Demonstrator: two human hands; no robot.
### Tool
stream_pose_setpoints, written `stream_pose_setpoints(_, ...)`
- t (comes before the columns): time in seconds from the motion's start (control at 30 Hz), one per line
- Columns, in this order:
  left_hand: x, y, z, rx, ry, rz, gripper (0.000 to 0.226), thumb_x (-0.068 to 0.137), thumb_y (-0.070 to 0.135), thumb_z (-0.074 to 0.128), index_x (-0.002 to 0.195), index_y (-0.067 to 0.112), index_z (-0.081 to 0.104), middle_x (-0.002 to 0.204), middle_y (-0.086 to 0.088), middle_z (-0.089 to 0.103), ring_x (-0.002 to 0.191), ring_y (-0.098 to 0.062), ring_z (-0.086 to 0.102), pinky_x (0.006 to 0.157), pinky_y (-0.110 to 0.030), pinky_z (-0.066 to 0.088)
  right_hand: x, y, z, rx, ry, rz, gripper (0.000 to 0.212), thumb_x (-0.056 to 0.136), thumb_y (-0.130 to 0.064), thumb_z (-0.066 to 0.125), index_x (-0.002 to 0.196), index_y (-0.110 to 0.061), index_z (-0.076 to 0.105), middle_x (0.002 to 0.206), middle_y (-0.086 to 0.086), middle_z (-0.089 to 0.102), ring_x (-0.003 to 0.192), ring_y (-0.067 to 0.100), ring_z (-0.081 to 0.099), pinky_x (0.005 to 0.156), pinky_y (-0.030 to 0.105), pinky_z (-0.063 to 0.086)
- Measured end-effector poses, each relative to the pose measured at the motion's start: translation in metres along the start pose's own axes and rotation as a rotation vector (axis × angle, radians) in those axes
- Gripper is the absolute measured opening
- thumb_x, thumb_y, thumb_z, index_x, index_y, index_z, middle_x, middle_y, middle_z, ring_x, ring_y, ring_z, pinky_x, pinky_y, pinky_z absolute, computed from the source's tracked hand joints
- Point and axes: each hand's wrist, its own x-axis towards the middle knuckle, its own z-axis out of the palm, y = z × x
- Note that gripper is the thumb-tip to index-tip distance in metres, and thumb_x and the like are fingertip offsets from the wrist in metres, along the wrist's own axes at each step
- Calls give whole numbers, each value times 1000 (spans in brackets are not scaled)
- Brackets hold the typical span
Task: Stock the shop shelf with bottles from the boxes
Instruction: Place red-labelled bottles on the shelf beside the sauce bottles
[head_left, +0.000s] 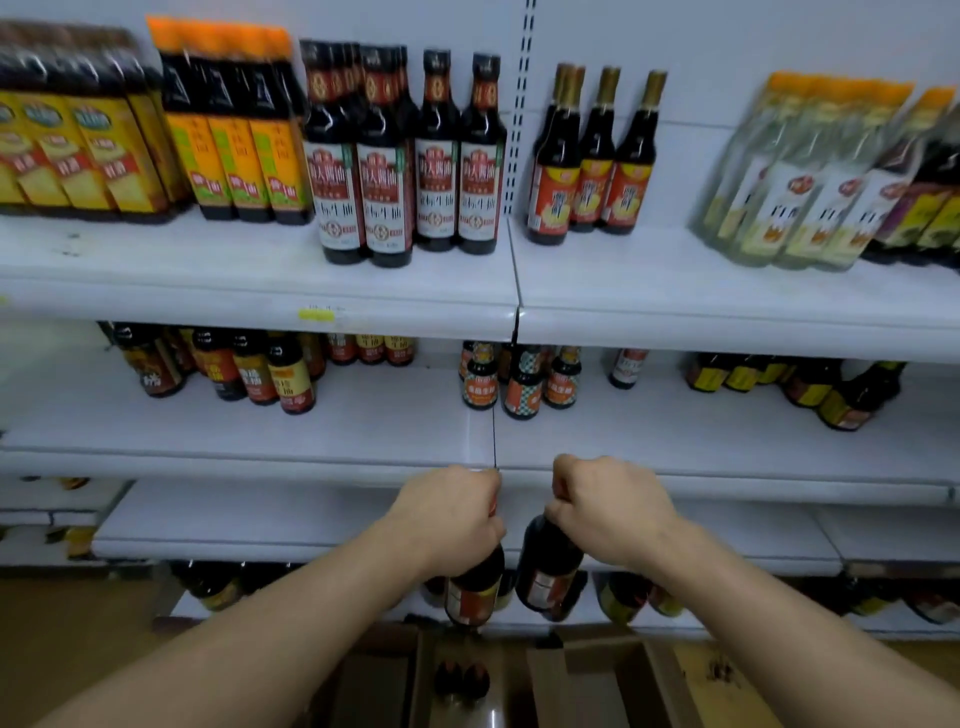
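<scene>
Both hands, left hand (452, 519) and right hand (608, 514), grip dark red-labelled bottles (475, 592).

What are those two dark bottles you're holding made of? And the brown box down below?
The left bottle and the right bottle are shiny and dark with paper-looking labels, so glass or glossy plastic; I cannot tell which. The box is dull brown with folded flaps, most likely cardboard.
</scene>
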Motion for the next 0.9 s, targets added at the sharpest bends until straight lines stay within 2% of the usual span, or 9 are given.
stream_pose_setpoints(0.13,2,9,-42,14,7,0,19,98,39,53,88,24,46,80,5,48,79,-23,49,62,-36,37,-1,4,-45,-8,4,9,20,97,-45,54,100,-25,51,89,-2,55,84,25,51,64,35,38)
stream_pose_setpoints(0.3,3,16,-87,29,54,54,26,97,41,57,81,26,41,83,2,50,80,-23,53,63,-36,39,-11,3,-92,21,65,31,21,96,-45,58,94,-25,54,81,-5,53,74,19,51,53,33,32)
stream_pose_setpoints(0.47,6,25,-130,10,88,118,25,94,36,60,80,20,46,81,0,54,69,-17,50,55,-34,36,-16,1,-127,100,121,82,22,91,-42,63,83,-23,56,79,-2,59,71,17,54,56,34,39)
stream_pose_setpoints(0.6,10,36,-162,-32,83,117,24,94,39,65,84,20,54,87,-3,60,76,-20,58,58,-32,43,-20,3,-156,203,152,124,21,90,-42,66,83,-23,61,87,-1,65,80,19,60,70,39,53)
stream_pose_setpoints(0.63,11,39,-170,-31,91,118,25,94,40,66,83,21,54,88,-3,61,77,-21,59,58,-32,43,-22,5,-163,224,160,126,19,90,-41,67,82,-23,63,86,-2,66,81,18,60,70,39,54)
stream_pose_setpoints(0.77,19,50,-196,-54,108,123,24,92,39,69,81,22,55,86,-1,62,75,-19,60,58,-30,44,-21,15,-189,289,194,114,15,88,-33,69,78,-21,67,74,-5,69,69,11,62,57,29,44)
stream_pose_setpoints(0.83,25,56,-210,-89,111,140,24,91,38,71,82,19,60,83,-2,67,71,-20,64,58,-33,53,-17,20,-201,297,211,101,16,88,-32,70,79,-19,69,73,-4,70,64,9,62,55,27,42)
stream_pose_setpoints(0.9,32,60,-223,-122,116,165,24,90,37,73,82,17,63,81,-2,72,73,-22,70,63,-38,60,-12,26,-211,291,216,83,17,90,-32,69,80,-18,70,71,-5,69,58,1,60,52,21,38)
